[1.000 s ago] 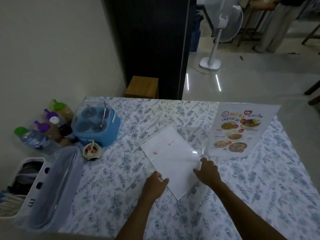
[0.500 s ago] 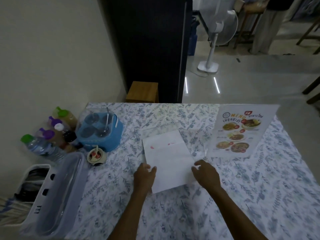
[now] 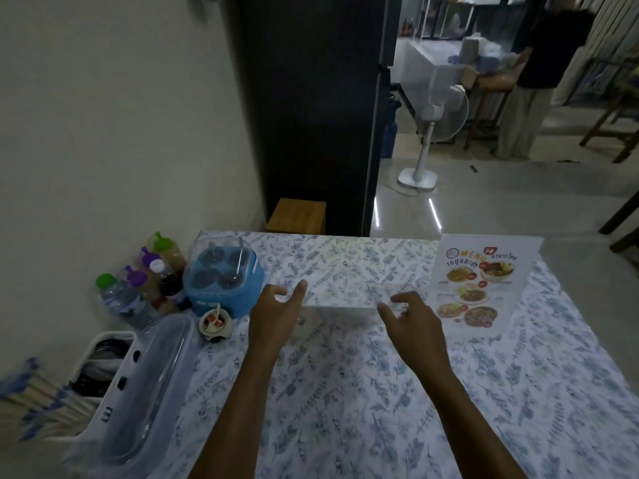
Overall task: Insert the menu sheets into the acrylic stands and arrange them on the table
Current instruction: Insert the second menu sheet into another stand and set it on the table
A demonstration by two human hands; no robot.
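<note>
Acrylic stand (image 3: 337,292) sits mid-table on the floral tablecloth (image 3: 345,392), tipped up between your hands. Left hand (image 3: 275,314) pinches its left edge; right hand (image 3: 413,323) has fingers curled at the right edge, contact unclear. Step looks like standing it up beside the finished menu stand (image 3: 480,285). Next: set it upright, square. Clear acrylic blurs; the sheet inside is hard to make out.

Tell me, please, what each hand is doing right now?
Left hand: fingers gripping the left end of the clear stand.
Right hand: fingers gripping the stand's right end.
</note>
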